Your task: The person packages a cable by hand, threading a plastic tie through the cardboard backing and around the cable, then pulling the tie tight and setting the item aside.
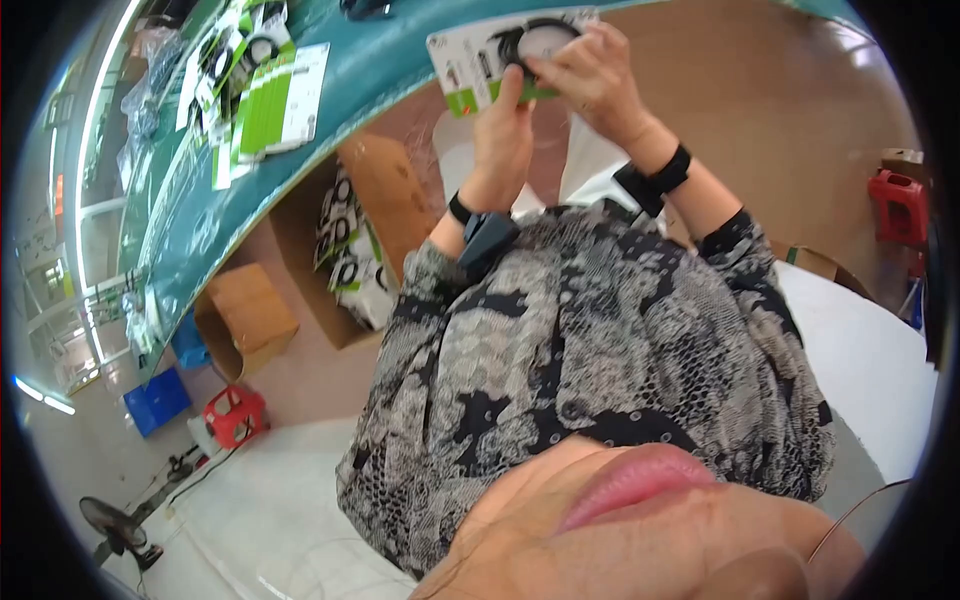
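Observation:
Both of my hands hold a white and green packaging card (464,68) over the edge of the teal table. A black ring-shaped item (510,47), possibly a coiled cable, sits on the card's face. Its exact kind I cannot make out. My left hand (503,135) grips the card's lower edge, thumb lying on the front. At the card's right end, my right hand (598,85) has its fingers closed on the card beside the black item. Black straps with dark blocks are on both wrists.
On the teal table (385,70) lie a fanned stack of green and white cards (275,105) and a pile of packaged black items (225,60). Below, an open cardboard box (305,270) holds several similar packs. Red plastic stools (236,415) and a fan (112,525) stand around.

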A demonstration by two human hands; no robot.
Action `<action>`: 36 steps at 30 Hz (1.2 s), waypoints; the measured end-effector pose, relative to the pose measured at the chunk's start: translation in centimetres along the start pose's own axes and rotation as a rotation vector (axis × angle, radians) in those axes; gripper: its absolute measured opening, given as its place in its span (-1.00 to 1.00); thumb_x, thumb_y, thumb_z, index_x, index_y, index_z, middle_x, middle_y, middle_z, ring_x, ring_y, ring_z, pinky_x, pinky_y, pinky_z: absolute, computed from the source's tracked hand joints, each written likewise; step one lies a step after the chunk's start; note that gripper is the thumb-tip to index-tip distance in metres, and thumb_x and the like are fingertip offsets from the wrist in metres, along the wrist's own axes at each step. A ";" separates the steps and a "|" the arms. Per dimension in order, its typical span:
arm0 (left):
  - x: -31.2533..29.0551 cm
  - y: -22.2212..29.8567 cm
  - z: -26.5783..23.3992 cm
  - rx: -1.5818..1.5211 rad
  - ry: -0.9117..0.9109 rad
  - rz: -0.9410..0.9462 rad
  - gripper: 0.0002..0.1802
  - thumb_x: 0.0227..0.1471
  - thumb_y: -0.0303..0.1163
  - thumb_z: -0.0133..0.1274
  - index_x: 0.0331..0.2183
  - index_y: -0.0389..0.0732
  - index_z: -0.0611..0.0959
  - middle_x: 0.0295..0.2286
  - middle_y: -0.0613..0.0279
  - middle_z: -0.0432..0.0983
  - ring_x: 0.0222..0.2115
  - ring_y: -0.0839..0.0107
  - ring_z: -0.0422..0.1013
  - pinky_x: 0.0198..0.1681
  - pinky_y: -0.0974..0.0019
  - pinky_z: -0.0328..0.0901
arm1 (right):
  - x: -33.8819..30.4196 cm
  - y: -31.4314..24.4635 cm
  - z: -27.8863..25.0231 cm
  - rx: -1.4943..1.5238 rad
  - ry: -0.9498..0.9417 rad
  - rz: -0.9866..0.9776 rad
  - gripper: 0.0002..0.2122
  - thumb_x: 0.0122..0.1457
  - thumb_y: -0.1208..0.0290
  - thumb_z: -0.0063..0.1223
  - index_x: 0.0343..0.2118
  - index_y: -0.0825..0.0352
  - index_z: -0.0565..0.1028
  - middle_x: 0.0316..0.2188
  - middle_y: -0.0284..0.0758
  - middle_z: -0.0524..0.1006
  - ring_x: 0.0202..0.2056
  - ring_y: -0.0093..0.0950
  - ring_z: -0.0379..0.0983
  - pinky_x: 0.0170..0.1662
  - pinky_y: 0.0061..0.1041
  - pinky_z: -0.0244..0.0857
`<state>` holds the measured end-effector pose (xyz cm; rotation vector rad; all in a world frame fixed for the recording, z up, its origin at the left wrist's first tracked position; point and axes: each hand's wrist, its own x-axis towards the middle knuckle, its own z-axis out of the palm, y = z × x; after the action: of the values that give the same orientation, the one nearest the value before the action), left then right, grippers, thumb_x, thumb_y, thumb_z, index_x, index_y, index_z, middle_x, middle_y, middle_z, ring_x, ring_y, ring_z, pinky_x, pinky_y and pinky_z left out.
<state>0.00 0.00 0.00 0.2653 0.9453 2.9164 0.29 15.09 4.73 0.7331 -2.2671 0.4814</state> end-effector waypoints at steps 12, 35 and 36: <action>-0.6 4.7 -1.6 0.111 0.317 0.000 -0.76 0.07 -0.41 0.12 -0.18 -0.15 0.53 -0.33 0.36 0.52 -0.45 0.53 0.43 -0.49 0.46 0.30 | 2.1 9.4 3.8 0.250 0.330 0.364 -0.81 -0.01 0.50 0.16 -0.27 0.28 0.56 -0.45 -0.32 0.52 -0.44 -0.50 0.42 -0.29 -0.53 0.34; 5.2 4.2 -1.9 -0.200 0.381 -0.185 -0.76 0.04 -0.36 0.15 -0.19 -0.07 0.55 -0.33 0.34 0.54 -0.39 0.49 0.43 -0.49 0.45 0.33 | 5.5 16.0 3.1 -0.009 -0.174 0.026 -0.90 0.05 0.47 -0.01 -0.48 0.39 0.42 -0.56 -0.07 0.48 -0.51 -0.12 0.46 -0.42 -0.23 0.34; 5.7 4.1 -2.2 -0.299 0.359 -0.242 -0.76 0.04 -0.34 0.15 -0.19 -0.07 0.55 -0.34 0.34 0.54 -0.40 0.49 0.42 -0.49 0.45 0.32 | 5.6 14.2 1.8 0.087 -0.147 0.040 -0.93 0.03 0.50 0.00 -0.48 0.38 0.42 -0.57 -0.08 0.47 -0.52 -0.14 0.45 -0.43 -0.26 0.33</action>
<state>-6.06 -3.95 1.54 -0.3732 0.5099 2.8676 -12.84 23.03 5.67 0.7902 -2.4137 0.5647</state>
